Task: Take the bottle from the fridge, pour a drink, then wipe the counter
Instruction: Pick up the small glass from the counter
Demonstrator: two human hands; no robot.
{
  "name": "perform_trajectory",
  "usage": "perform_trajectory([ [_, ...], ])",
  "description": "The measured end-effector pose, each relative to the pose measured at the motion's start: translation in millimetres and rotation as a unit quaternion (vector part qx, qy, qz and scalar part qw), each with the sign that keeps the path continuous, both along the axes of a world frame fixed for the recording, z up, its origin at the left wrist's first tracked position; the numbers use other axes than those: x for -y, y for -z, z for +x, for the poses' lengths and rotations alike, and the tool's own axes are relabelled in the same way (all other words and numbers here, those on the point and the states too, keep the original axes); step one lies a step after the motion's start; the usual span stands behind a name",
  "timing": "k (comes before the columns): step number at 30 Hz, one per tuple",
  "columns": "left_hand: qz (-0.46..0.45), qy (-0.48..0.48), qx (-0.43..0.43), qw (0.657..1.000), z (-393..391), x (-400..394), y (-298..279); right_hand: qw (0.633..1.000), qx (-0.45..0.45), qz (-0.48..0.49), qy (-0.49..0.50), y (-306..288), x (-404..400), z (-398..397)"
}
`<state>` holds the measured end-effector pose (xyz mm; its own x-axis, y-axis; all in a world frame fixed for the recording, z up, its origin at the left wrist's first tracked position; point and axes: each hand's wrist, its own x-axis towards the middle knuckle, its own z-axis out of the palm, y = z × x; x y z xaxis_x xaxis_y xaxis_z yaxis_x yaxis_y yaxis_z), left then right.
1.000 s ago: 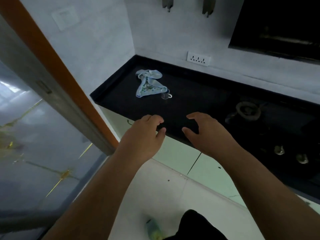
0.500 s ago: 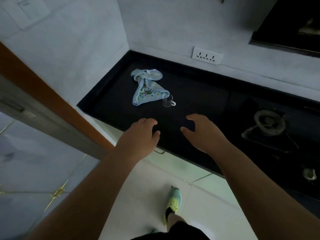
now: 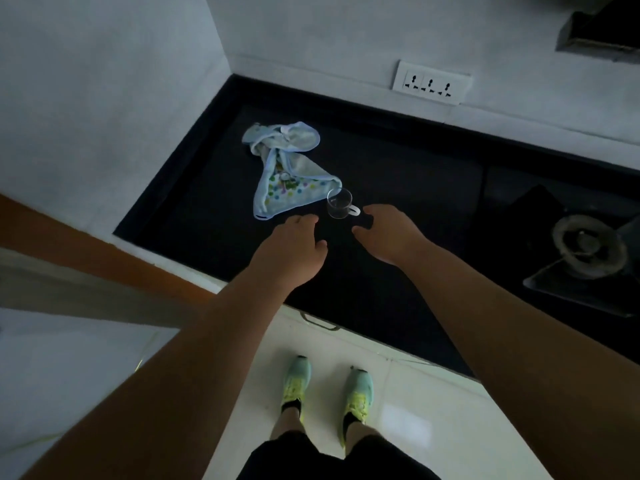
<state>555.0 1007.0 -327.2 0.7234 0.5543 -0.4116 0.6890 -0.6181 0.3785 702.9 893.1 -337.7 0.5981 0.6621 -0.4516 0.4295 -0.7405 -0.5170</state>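
Observation:
A small clear glass cup (image 3: 338,203) with a handle stands on the black counter (image 3: 194,216). A light blue dotted cloth (image 3: 284,171) lies crumpled just left of the cup, touching it. My left hand (image 3: 289,254) hovers over the counter's front part, empty, fingers loosely curled and apart. My right hand (image 3: 389,233) is held beside it, empty with fingers spread, its fingertips just right of the cup's handle. No bottle or fridge is in view.
A gas burner (image 3: 588,245) sits on the counter at the right. A wall socket strip (image 3: 431,83) is on the back wall. White walls close the counter's left corner. An orange-edged door frame (image 3: 86,244) is at the left. My feet in green shoes (image 3: 358,396) stand on white floor tiles.
I have stepped up to the counter and the view has tilted down. Both hands have moved forward over the counter, closer to the cup and cloth.

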Motion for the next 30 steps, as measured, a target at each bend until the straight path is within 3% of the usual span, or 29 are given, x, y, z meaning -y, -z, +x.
perform_trajectory([
  [7,-0.046,0.002,0.006,0.999,22.3,-26.4,29.1,0.991,-0.069,0.04,0.112,38.1,-28.9,6.9],
  [20,-0.101,-0.006,0.036,0.994,16.7,-58.0,32.6,0.971,-0.083,0.056,0.216,79.6,-64.7,20.9],
  [30,-0.161,-0.033,0.064,0.984,16.9,-53.4,22.4,0.956,-0.156,0.028,0.248,98.0,-64.3,13.8],
])
